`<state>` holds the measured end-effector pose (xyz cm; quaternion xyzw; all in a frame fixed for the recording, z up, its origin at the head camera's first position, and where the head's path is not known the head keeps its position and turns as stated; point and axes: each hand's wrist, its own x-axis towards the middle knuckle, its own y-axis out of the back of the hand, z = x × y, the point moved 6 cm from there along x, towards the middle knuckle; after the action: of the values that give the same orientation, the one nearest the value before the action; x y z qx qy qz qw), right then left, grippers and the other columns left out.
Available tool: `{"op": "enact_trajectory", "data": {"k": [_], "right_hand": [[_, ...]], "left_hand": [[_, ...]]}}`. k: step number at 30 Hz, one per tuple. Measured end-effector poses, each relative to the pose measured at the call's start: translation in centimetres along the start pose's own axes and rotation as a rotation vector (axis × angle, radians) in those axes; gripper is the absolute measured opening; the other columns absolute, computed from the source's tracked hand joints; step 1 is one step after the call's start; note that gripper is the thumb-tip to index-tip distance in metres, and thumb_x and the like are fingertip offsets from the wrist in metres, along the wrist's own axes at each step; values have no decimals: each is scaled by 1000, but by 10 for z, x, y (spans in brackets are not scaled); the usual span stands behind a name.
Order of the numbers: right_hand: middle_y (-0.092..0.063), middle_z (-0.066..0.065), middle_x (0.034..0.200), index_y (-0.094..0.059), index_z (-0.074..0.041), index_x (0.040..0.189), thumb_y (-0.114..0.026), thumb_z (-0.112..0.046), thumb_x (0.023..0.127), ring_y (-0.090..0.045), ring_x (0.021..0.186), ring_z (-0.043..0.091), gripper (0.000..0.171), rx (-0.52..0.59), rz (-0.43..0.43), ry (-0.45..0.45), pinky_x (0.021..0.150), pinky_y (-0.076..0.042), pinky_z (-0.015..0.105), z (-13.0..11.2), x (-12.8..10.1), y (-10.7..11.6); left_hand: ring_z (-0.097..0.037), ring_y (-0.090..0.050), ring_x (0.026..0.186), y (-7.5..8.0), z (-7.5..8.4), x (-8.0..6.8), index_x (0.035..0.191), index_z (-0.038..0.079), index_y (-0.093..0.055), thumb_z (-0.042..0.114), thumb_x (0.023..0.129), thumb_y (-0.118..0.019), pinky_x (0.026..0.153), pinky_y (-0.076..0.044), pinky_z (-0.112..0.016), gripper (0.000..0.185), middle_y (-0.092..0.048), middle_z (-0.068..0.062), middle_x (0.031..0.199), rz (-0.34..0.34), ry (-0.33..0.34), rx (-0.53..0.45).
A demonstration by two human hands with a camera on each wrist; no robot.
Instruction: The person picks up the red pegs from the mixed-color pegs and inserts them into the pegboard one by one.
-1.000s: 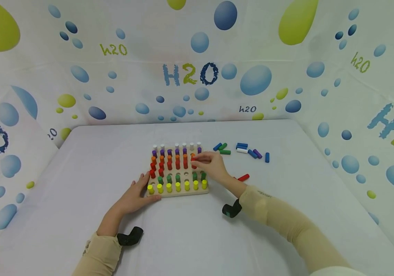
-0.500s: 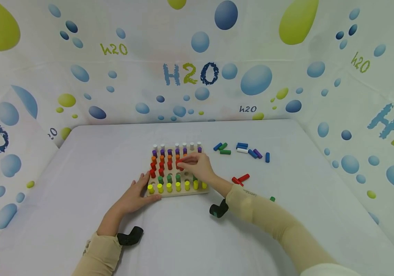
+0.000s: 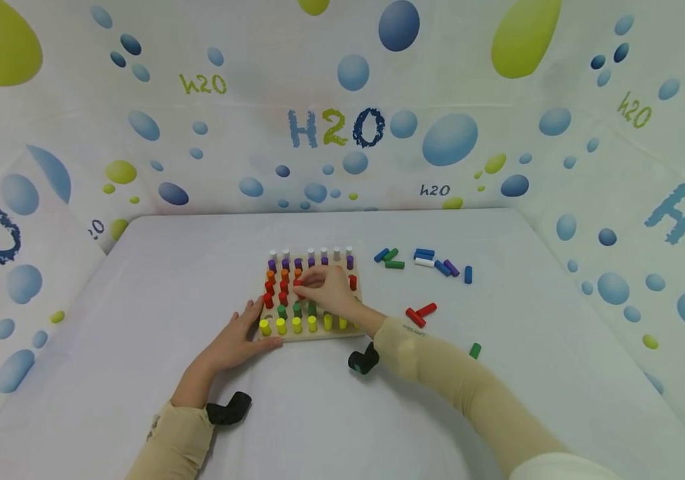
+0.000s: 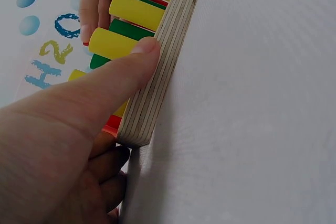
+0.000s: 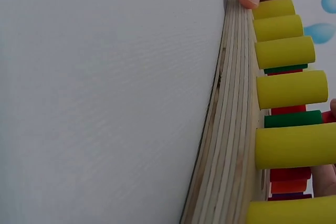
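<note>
A wooden pegboard (image 3: 312,338) bears rows of white, purple, orange, red, green and yellow pegs. My left hand (image 3: 231,343) grips its front left corner; in the left wrist view the thumb (image 4: 118,80) presses on the layered front edge, with the other fingers bent round the side. Over the middle of the board, my right hand (image 3: 332,293) pinches a red peg (image 3: 298,285) in the red row between thumb and fingertips. Its palm and wrist hide part of the pegs behind. Yellow pegs (image 5: 291,88) stand along the front in the right wrist view.
Two red pegs (image 3: 416,318) lie on the white table right of the board, with a green peg (image 3: 475,350) nearer, beside the right sleeve. Further back, several loose blue (image 3: 468,275), green (image 3: 394,265), purple and white pegs are scattered. Patterned sheeting (image 3: 216,160) rises behind.
My right hand has moved left along the red row, from the right end to about the third column. The left hand keeps its grip on the board's corner.
</note>
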<state>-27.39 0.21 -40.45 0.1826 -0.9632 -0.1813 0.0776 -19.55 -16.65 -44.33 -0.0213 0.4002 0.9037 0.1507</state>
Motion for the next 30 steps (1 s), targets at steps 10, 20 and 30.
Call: {"op": "enact_trajectory", "data": {"k": [10, 20, 30], "right_hand": [[-68, 3, 85, -65, -3, 88, -72, -14, 80, -65, 74, 8, 15, -86, -61, 12, 67, -53, 18, 0, 2, -7], [-65, 2, 89, -63, -6, 89, -70, -14, 81, -63, 81, 10, 14, -145, -130, 16, 70, -52, 17, 3, 4, -12], [-62, 0, 89, -61, -8, 87, -70, -12, 81, -62, 84, 11, 12, -224, -153, -21, 72, -51, 17, 3, 4, -14]], "left_hand": [[-36, -4, 137, 1, 0, 1, 147, 5, -10, 55, 78, -63, 109, -1, -53, 101, -13, -22, 149, 2, -5, 7], [-37, -4, 137, 1, 2, 0, 146, 3, -9, 54, 79, -62, 109, -1, -54, 100, -11, -24, 149, -1, -9, 16], [-37, -4, 137, 0, 0, 1, 147, 4, -9, 55, 78, -62, 109, -2, -53, 100, -11, -22, 149, 1, -11, 10]]}}
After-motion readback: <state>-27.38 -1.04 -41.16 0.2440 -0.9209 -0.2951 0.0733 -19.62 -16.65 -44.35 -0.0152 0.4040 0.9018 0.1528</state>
